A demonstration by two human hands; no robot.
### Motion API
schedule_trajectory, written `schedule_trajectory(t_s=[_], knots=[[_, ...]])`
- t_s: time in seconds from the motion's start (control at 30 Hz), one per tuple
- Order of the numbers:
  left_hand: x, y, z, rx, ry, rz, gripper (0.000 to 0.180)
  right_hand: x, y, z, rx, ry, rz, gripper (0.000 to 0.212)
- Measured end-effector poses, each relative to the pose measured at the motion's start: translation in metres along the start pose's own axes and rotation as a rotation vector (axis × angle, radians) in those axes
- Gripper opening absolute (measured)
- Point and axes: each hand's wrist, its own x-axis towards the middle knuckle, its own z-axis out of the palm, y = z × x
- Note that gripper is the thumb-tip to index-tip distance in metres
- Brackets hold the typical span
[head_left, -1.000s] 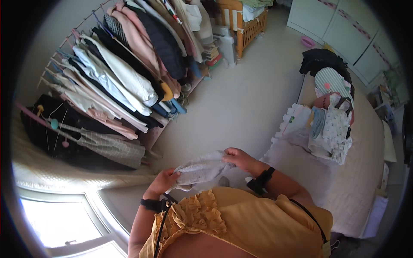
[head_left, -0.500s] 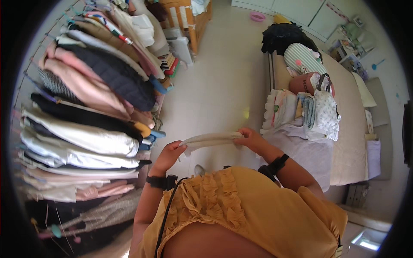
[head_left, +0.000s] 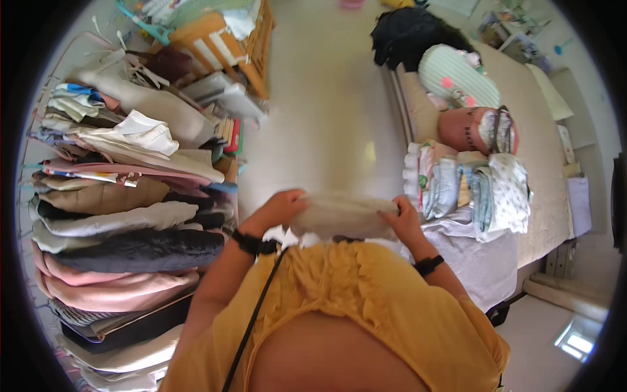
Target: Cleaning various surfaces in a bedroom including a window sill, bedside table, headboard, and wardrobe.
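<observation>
A pale off-white cloth (head_left: 339, 219) is stretched between my hands in front of my waist, slightly blurred by motion. Its kind is unclear. My left hand (head_left: 285, 206) grips one end, its fingers closed on the edge. At the other end, my right hand (head_left: 403, 221) pinches the cloth's upper corner. The cloth hangs down from both hands toward my yellow ruffled top.
To the left stands a rack of hanging clothes, including a dark jacket (head_left: 150, 251). A wooden crib (head_left: 261, 55) is farther off. On the right, a bed (head_left: 522, 215) bears folded clothes (head_left: 444, 186), a pink bucket (head_left: 455, 129), a striped cushion (head_left: 450, 72) and a black heap (head_left: 411, 36).
The cloth, a narrow band before, now hangs wider and lower between my hands. The view has shifted forward, so the crib appears nearer and the rack has slid toward me.
</observation>
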Motion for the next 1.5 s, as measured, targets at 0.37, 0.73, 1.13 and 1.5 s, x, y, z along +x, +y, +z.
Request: schedule_trajectory(t_s=[0.37,0.73,1.13,1.5], knots=[[0.168,0.065,-0.16,-0.074,-0.003,-0.012,0.028,0.243,-0.053,0.005,0.474,-0.218,0.178,0.021],[0.369,0.13,-0.337,0.031,-0.001,0.227,0.033,0.451,-0.173,0.0,0.267,0.001,0.145,0.023],[0.625,0.32,-0.458,0.104,-0.204,0.328,0.029,0.687,-0.152,-0.05,0.268,0.3,0.122,0.029],[0.805,0.467,-0.543,0.003,-0.244,0.126,0.038,0.956,-0.206,-0.114,-0.045,0.232,-0.398,0.058]])
